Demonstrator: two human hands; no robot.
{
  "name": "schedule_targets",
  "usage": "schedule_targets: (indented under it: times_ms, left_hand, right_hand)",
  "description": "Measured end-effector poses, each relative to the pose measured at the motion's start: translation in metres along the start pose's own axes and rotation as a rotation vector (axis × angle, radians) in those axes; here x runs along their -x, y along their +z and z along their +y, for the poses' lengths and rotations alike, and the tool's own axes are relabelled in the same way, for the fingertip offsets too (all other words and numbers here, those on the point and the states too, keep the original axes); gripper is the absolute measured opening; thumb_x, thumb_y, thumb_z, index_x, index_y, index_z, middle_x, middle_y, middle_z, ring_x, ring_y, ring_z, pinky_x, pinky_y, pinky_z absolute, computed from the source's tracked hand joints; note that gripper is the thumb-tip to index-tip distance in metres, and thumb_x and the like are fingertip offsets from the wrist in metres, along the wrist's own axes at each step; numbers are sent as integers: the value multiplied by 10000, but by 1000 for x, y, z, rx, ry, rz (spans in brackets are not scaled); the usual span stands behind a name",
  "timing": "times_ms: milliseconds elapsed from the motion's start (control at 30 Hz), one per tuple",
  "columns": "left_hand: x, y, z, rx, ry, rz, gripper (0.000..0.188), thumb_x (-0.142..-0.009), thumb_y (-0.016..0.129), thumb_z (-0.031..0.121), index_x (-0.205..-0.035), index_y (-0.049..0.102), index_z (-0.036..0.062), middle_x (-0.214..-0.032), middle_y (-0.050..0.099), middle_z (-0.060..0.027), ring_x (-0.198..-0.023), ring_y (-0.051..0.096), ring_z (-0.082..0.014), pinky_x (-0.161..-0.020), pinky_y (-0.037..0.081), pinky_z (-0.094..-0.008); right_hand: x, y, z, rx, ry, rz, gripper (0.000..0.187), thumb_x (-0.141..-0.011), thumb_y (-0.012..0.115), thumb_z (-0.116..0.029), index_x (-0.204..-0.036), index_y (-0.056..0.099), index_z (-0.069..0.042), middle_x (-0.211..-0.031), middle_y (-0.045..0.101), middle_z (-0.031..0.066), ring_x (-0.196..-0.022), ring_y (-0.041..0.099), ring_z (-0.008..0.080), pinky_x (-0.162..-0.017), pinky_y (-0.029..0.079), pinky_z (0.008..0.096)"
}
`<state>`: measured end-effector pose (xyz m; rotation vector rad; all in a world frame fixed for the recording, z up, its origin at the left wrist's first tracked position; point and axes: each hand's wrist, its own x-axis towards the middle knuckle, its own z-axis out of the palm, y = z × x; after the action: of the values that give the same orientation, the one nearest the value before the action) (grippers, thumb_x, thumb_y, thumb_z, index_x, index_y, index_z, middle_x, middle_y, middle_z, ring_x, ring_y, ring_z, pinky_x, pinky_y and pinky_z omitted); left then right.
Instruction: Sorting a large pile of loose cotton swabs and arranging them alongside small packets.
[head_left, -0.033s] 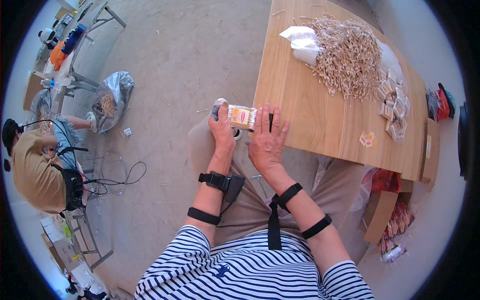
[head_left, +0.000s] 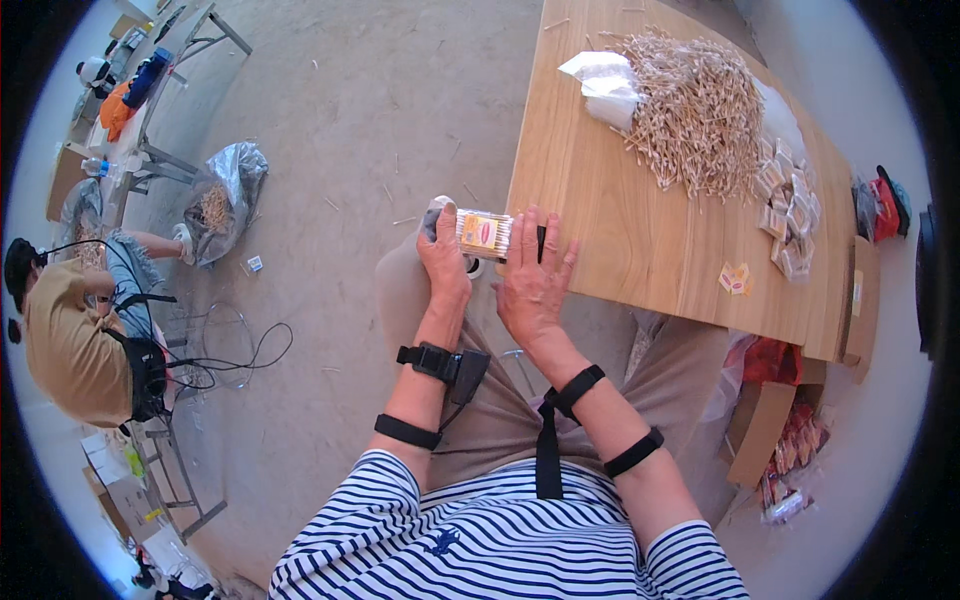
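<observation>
Above my left knee, a clear pack of cotton swabs (head_left: 483, 234) with a yellow and red label lies between my hands. My left hand (head_left: 445, 258) is closed on its left end, the thumb on top and a grey covering on a fingertip. My right hand (head_left: 532, 285) rests palm down at the other end, touching it with outstretched, slightly spread fingers beside the table's edge. A big heap of loose cotton swabs (head_left: 695, 115) covers the far part of the wooden table (head_left: 570, 190). Filled packs (head_left: 790, 225) are piled at its right, near two label cards (head_left: 735, 279).
White plastic bags (head_left: 608, 88) lie by the heap. Under the table's right end stands an open cardboard box (head_left: 757, 435) with red packages. At left, a person (head_left: 85, 330) sits near a plastic bag of swabs (head_left: 225, 200) and a cluttered bench (head_left: 145, 120). Stray swabs dot the floor.
</observation>
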<state>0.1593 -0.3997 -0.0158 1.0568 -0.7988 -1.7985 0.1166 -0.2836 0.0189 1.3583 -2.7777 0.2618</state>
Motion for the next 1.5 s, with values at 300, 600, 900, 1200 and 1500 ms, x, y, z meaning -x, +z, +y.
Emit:
schedule_targets:
  times_ms: [300, 600, 900, 1200, 1500]
  left_hand:
    - [-2, -5, -3, 9, 19, -30, 208, -990, 682, 248, -1016, 640, 46, -889, 628, 12, -752, 603, -83, -662, 519, -274]
    - [-3, -7, -3, -9, 33, -35, 201, -999, 670, 238, -1019, 640, 40, -890, 629, 8, -765, 607, -81, -658, 518, -275]
    - [0, -5, -3, -25, 41, 3, 209, -1000, 668, 242, -1030, 641, 37, -906, 630, 10, -782, 601, -81, -672, 512, -270]
    - [1, 1, 1, -96, -1, 44, 258, -982, 680, 289, -1003, 639, 36, -898, 630, 6, -749, 596, -95, -661, 514, -288]
    - [9, -17, 33, -416, 304, 140, 346, -957, 677, 197, -1205, 563, -15, -1194, 583, -93, -1059, 574, -172, -948, 484, -333]
  right_hand:
    - [-2, -7, 5, -125, -34, 46, 785, -803, 722, -236, -1503, 419, -51, -1617, 309, 73, -1496, 238, 378, -1188, 172, 643]
    - [-1, -2, 12, -98, -82, 48, 809, -785, 720, -207, -1509, 401, -36, -1617, 310, 90, -1501, 233, 372, -1193, 159, 640]
    - [-1, 10, -5, 70, 8, 54, 737, -840, 664, -215, -1501, 406, -15, -1607, 296, 140, -1502, 238, 382, -1180, 175, 660]
    - [-1, -14, 10, -34, -33, -3, 838, -799, 751, -299, -1502, 395, -11, -1596, 307, 158, -1494, 240, 400, -1185, 198, 629]
    - [-68, -11, 121, -16, 66, 170, 749, -889, 682, -441, -1503, 433, -92, -1590, 327, 162, -1461, 273, 402, -1194, 186, 593]
